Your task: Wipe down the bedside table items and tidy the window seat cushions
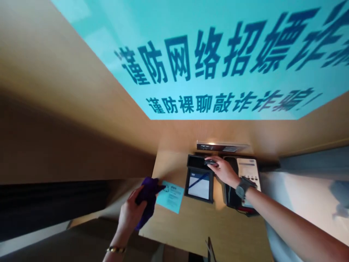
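At the lower left, my left hand (pixel 131 211) grips a bunched purple cloth (pixel 147 203), held over the left edge of the wooden bedside table (pixel 169 227). My right hand (pixel 222 170), with a watch on the wrist, has its fingers closed on a small black object (pixel 209 162); its kind cannot be made out. That object is at the right end of the rear compartment of a black tray (pixel 200 199). In the tray's front compartment lie a white notepad (pixel 195 187) and a blue pen (pixel 202 178).
A light-blue printed card (pixel 170 198) lies left of the tray. On the right stands a black and white telephone (pixel 247 167), partly behind my right forearm. A socket panel (pixel 220 146) and a large turquoise sign (pixel 218 80) are on the wall. White bedding (pixel 294 193) borders the right side.
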Tool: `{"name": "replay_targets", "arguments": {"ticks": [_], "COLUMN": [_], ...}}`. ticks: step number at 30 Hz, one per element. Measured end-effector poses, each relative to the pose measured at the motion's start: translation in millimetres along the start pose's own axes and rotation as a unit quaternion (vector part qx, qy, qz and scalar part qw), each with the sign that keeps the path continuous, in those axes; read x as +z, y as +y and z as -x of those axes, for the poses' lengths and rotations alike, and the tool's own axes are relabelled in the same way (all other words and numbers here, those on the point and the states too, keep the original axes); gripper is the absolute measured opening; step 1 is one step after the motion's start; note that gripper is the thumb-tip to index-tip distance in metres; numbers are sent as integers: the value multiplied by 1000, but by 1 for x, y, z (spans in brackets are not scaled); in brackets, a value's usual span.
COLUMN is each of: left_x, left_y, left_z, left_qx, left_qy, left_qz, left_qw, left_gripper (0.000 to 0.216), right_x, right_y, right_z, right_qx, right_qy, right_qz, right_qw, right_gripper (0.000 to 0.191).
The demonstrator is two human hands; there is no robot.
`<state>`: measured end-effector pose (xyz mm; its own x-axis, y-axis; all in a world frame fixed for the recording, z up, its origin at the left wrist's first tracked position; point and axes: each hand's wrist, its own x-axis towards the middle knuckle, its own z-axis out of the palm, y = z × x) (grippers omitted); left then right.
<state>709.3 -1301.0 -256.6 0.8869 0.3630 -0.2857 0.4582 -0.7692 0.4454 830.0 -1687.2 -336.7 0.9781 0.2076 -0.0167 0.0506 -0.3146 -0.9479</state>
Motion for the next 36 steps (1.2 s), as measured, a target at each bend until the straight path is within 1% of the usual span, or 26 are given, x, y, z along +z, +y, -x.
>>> {"name": "replay_targets", "arguments": {"ticks": [5, 7, 9, 12, 13, 15, 17, 18, 20, 21, 22, 23, 24, 25, 26, 28, 29, 31, 32, 33, 34, 36], "left_x": [21, 32, 43, 64, 72, 88, 104, 112, 125, 130, 133, 134, 133, 129, 122, 101, 90, 72, 68, 70, 76, 101], "left_y": [52, 66, 76, 82, 83, 82, 83, 84, 89, 92, 94, 95, 96, 96, 95, 95, 97, 108, 119, 131, 146, 176], "left_z": [-22, -31, -40, -56, -61, -72, -80, -82, -84, -85, -87, -89, -92, -96, -99, -102, -101, -90, -80, -69, -58, -38], "left_qx": [92, 117, 149, 203, 209, 192, 179, 192, 255, 289, 311, 318, 313, 299, 282, 249, 244, 269, 300, 341, 383, 447], "left_qy": [4, 11, 28, 55, 49, 9, -22, -19, 1, -3, -20, -43, -62, -68, -54, 20, 62, 121, 134, 131, 111, 36], "left_qz": [40, 57, 47, -41, -90, -199, -284, -307, -324, -325, -325, -322, -313, -295, -267, -188, -147, -95, -87, -90, -101, -127], "left_qw": [995, 991, 987, 977, 973, 961, 942, 932, 911, 901, 893, 891, 895, 905, 920, 950, 957, 951, 940, 927, 911, 885], "left_gripper": [59, 58, 57, 56, 56, 51, 48, 49, 49, 44, 36, 28, 22, 20, 19, 18, 20, 22, 22, 22, 21, 23], "right_x": [5, 9, 13, 18, 19, 22, 25, 27, 30, 31, 30, 27, 22, 15, 7, -11, -18, -20, -15, -7, 5, 29], "right_y": [10, 13, 16, 17, 17, 15, 13, 11, 7, 4, -2, -9, -18, -28, -38, -52, -53, -45, -37, -27, -18, -2], "right_z": [6, 7, 10, 17, 19, 20, 15, 11, 3, 0, 0, 2, 8, 17, 28, 55, 69, 88, 92, 93, 89, 74], "right_qx": [2, 0, -2, -21, -33, -61, -77, -76, -71, -75, -89, -109, -126, -133, -128, -69, -33, 54, 106, 163, 207, 274], "right_qy": [35, 55, 84, 129, 139, 142, 117, 98, 66, 62, 70, 88, 110, 131, 152, 172, 182, 178, 182, 182, 191, 221], "right_qz": [35, 54, 78, 125, 146, 195, 255, 283, 320, 323, 309, 277, 232, 182, 129, 64, 41, -37, -87, -127, -149, -197], "right_qw": [999, 997, 993, 984, 979, 968, 957, 951, 942, 941, 944, 951, 958, 965, 971, 981, 982, 982, 974, 961, 948, 915], "right_gripper": [35, 38, 39, 34, 32, 30, 29, 28, 23, 20, 17, 16, 17, 19, 21, 25, 25, 28, 31, 38, 45, 54]}}
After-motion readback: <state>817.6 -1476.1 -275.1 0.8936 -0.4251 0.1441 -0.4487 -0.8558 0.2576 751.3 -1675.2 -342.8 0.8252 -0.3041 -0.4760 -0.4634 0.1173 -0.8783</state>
